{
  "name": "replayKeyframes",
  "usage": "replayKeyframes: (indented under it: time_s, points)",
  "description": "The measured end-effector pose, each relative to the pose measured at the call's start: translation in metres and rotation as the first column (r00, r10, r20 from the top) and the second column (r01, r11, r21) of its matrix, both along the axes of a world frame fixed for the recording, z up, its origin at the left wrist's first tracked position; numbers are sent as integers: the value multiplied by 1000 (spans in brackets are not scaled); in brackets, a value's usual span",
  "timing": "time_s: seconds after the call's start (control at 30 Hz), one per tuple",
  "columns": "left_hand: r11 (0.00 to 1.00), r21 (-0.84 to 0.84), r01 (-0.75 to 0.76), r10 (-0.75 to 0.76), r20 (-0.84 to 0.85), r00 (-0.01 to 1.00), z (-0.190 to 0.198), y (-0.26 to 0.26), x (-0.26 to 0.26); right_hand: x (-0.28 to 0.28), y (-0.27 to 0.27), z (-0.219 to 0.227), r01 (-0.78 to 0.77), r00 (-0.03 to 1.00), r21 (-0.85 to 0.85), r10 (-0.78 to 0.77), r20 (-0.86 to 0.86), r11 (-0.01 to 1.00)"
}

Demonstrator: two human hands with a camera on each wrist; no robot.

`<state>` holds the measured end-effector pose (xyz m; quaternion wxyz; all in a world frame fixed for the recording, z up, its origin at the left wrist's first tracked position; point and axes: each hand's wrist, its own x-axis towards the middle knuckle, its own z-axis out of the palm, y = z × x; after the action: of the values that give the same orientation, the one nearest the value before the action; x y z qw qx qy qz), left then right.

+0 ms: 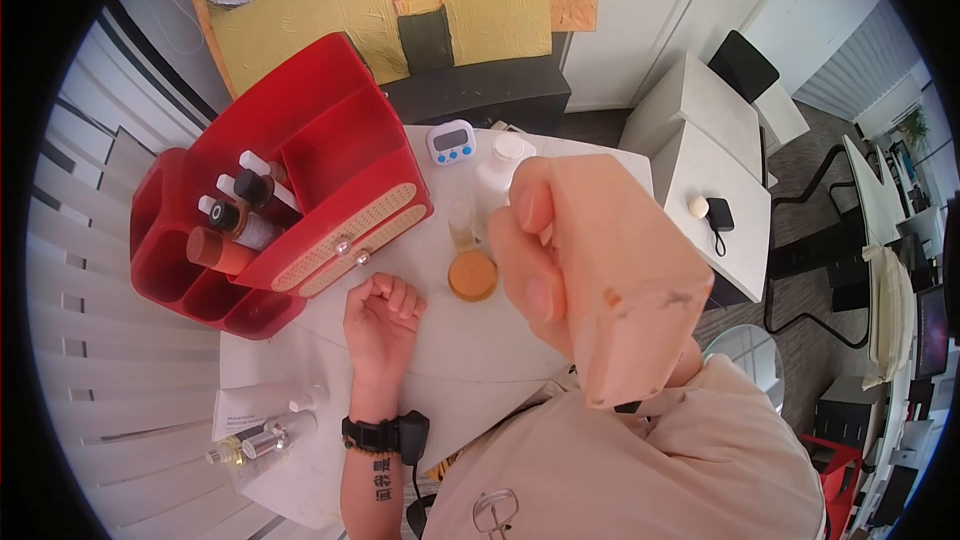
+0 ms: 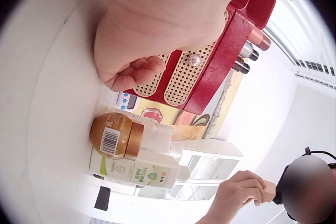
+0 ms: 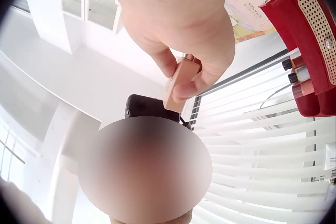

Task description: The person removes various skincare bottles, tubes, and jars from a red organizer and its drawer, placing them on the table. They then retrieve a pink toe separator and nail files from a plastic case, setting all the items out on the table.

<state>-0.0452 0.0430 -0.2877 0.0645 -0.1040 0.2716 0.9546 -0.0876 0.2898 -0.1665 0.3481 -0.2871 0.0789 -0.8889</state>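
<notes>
My right hand (image 1: 530, 255) is raised close in front of the head camera, gripping a peach-coloured rectangular container (image 1: 640, 290). In the right wrist view, thumb and fingers pinch this container (image 3: 181, 83) by its sides, with a shiny metallic band at one end. It is held up near the person's head, by a black head-worn camera (image 3: 149, 107). My left hand (image 1: 385, 330) rests on the white table, fingers loosely curled and holding nothing. To its right stands a round amber bottle (image 1: 473, 275) with a copper-coloured cap (image 2: 134, 140).
A red organizer (image 1: 290, 180) with several cosmetic bottles stands at the left back. Behind the amber bottle are a white timer (image 1: 452, 143) and a white bottle (image 1: 495, 178). A white tube (image 1: 245, 408) and small clear bottles (image 1: 268, 440) lie at the front left.
</notes>
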Motion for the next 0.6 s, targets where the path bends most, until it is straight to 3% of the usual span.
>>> replayKeyframes:
  time_s: [0.43,0.6]
  points:
    - [1000,0,0,0,8,1000,2,0,0,4,0,4,-53,996,-25,55,77,998]
    - [1000,-15,-10,11,27,1000,3,0,1,0,-3,0,-28,999,-55,29,26,998]
